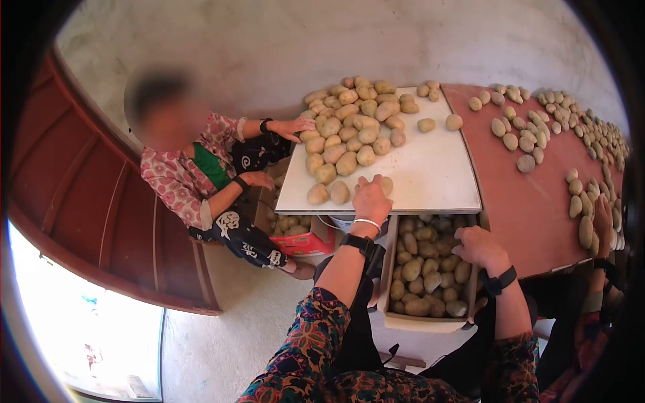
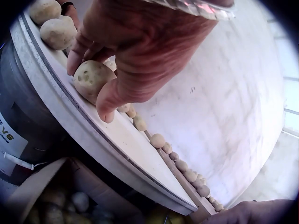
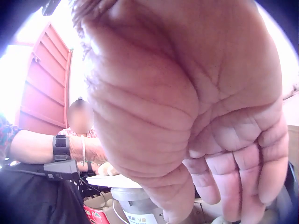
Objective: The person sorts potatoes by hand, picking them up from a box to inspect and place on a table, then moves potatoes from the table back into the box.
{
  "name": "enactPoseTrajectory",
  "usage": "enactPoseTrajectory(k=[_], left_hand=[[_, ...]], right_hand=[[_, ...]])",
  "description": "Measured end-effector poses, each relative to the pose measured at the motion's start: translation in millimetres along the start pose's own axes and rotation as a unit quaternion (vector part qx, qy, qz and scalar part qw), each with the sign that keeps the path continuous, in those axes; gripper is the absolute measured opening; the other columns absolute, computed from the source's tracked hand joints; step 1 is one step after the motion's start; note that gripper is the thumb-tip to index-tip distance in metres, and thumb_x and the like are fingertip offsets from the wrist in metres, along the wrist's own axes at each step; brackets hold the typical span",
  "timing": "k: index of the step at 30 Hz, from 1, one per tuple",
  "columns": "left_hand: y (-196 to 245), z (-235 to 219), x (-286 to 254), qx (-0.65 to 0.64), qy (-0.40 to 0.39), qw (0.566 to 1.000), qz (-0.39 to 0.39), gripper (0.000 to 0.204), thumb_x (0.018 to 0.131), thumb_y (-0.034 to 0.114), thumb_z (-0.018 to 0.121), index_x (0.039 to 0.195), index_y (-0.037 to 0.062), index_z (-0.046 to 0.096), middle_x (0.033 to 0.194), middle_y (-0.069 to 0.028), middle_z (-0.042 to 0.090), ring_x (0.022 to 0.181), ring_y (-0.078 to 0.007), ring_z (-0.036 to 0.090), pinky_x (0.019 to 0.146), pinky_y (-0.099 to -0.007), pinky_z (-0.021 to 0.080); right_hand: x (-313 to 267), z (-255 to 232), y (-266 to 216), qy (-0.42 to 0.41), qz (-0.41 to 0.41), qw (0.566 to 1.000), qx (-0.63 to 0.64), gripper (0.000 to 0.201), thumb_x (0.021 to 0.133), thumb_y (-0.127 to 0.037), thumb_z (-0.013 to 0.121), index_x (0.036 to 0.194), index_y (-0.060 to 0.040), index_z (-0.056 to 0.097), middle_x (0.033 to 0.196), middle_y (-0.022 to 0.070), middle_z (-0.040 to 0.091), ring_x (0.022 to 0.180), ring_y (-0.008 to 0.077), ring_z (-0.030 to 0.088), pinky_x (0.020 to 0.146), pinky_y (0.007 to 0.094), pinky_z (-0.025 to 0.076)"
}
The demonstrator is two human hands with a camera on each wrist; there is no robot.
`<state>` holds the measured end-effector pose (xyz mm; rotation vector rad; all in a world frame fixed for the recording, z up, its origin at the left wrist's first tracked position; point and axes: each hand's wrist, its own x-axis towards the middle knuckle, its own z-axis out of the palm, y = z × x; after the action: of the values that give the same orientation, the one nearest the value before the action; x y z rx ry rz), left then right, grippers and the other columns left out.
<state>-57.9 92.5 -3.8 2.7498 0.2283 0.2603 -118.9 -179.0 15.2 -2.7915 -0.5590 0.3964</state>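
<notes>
At the front edge of the white board, my left hand grips a potato. In the left wrist view this potato shows pale with small dark eyes, thumb on one side and fingers on the other. My right hand hovers by the right side of a carton of potatoes below the board. Its palm is bare in the right wrist view, with fingers loosely bent and nothing held. A heap of potatoes covers the board's far left part.
A person sits at the left, one hand at the heap. Beside them stands a red carton of potatoes; a bucket is under the board. Potatoes lie on the reddish-brown board at right, where another person's hand reaches.
</notes>
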Motion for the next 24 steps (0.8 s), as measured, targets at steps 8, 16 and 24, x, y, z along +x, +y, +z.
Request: enactPoseTrajectory(k=[8, 16, 24], left_hand=[[3, -1, -1, -0.008, 0.018, 1.0, 0.012, 0.051, 0.065, 0.014, 0.082, 0.11, 0.0076, 0.058, 0.107, -0.0203, 0.054, 0.101, -0.039, 0.057, 0.081, -0.044, 0.052], [-3, 5, 3, -0.004, 0.013, 1.0, 0.01, 0.056, 0.065, 0.018, 0.082, 0.116, 0.0106, 0.058, 0.109, -0.0204, 0.054, 0.102, -0.0385, 0.057, 0.083, -0.0437, 0.051], [-2, 6, -1, 0.009, 0.007, 1.0, 0.005, 0.06, 0.067, 0.022, 0.082, 0.121, 0.0133, 0.058, 0.11, -0.0203, 0.055, 0.103, -0.0382, 0.057, 0.086, -0.0438, 0.05]], right_hand=[[0, -1, -2, 0.0, 0.002, 1.0, -0.003, 0.025, 0.078, -0.022, 0.072, 0.092, -0.0022, 0.064, 0.091, 0.0185, 0.067, 0.093, 0.037, 0.063, 0.08, 0.0467, 0.051], [3, 1, -1, -0.001, 0.004, 1.0, -0.009, 0.024, 0.079, -0.022, 0.071, 0.092, -0.0025, 0.064, 0.092, 0.0183, 0.067, 0.094, 0.0365, 0.064, 0.081, 0.0465, 0.051], [3, 8, 3, 0.002, 0.004, 1.0, -0.019, 0.025, 0.079, -0.023, 0.071, 0.092, -0.0028, 0.065, 0.092, 0.0185, 0.068, 0.093, 0.0365, 0.065, 0.08, 0.0464, 0.052]])
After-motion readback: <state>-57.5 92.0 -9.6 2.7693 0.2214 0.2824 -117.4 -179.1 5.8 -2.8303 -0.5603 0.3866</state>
